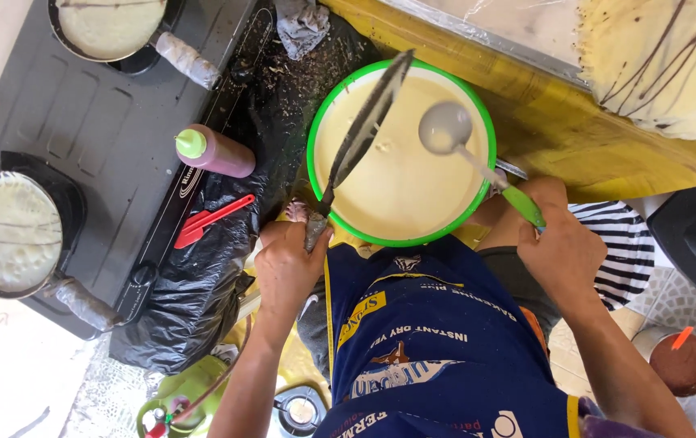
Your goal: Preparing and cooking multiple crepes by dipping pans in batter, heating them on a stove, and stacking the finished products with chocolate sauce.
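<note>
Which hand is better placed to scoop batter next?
Right, probably: the right hand holds the ladle, whose bowl sits over the batter basin. The left hand grips the long knife.

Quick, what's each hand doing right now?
Left hand: closed on a long flat spatula.
Right hand: closed on a green-handled ladle.

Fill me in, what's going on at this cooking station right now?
A person in a blue apron works over a green-rimmed bowl of pale batter. The right hand grips a green-handled ladle dipped in the batter. The left hand holds a long flat spatula laid across the bowl. On the stove to the left, two pans each hold a thin pancake; a pink squeeze bottle lies beside them.
</note>
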